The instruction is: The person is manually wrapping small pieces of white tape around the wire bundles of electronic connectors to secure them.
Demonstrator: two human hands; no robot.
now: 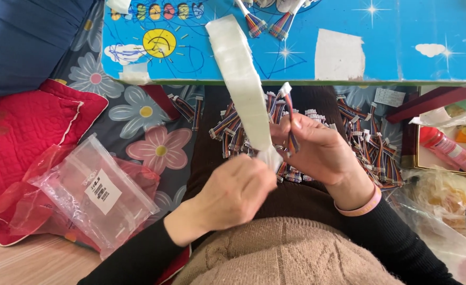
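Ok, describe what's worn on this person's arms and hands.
Both arms wear long, close-fitting black sleeves reaching the wrists. The right hand has a pink band at its wrist. The left hand is bare: no gloves, no rings visible.

Package-wise, there's a clear plastic zip bag (98, 198) at about 8 o'clock, lying tilted on a crumpled red bag (16, 203), with a white rectangular label (102, 191) stuck on its middle. Over at 3 o'clock a small white paper tag (390, 97) sits just under the blue table's edge (296, 82).
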